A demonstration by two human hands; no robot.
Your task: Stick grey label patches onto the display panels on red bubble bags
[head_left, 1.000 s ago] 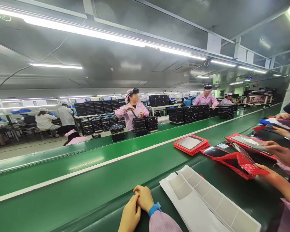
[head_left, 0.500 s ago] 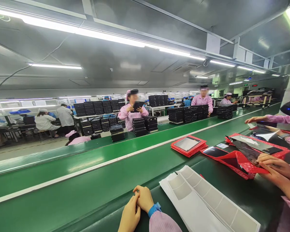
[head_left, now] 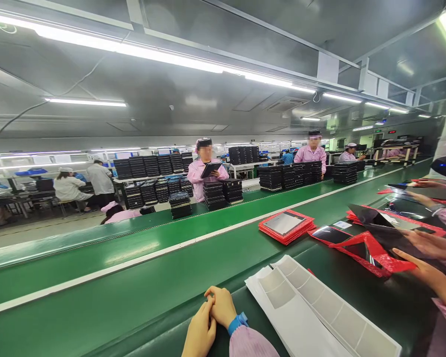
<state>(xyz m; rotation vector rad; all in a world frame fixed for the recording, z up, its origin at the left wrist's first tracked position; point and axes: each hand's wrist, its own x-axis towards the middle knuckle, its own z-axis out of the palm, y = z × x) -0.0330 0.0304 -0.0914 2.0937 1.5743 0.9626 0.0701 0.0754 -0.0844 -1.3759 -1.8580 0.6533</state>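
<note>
My left hand (head_left: 199,329) and my right hand (head_left: 223,307) rest against each other at the near edge of the green bench, fingers curled together. No object shows in either one. A blue wrist strap (head_left: 238,322) circles my right wrist, below a pink sleeve. Just right of my hands lie white sheets (head_left: 290,315) bearing rows of grey rectangular labels (head_left: 329,302). Farther off, a stack of flat panels in red wrap (head_left: 287,226) sits on the green conveyor belt (head_left: 171,263).
At the right, a co-worker's hands (head_left: 427,263) handle a dark panel (head_left: 384,230) and red bubble wrap (head_left: 379,255). Beyond the belt stand stacks of black trays (head_left: 214,196). A person in pink (head_left: 198,173) over there holds a black flat device (head_left: 210,170).
My hands stay still. The red-wrapped stack has shifted slightly left. At right, the co-worker's dark panel has moved apart from the red wrap. The person across has lowered the black device.
</note>
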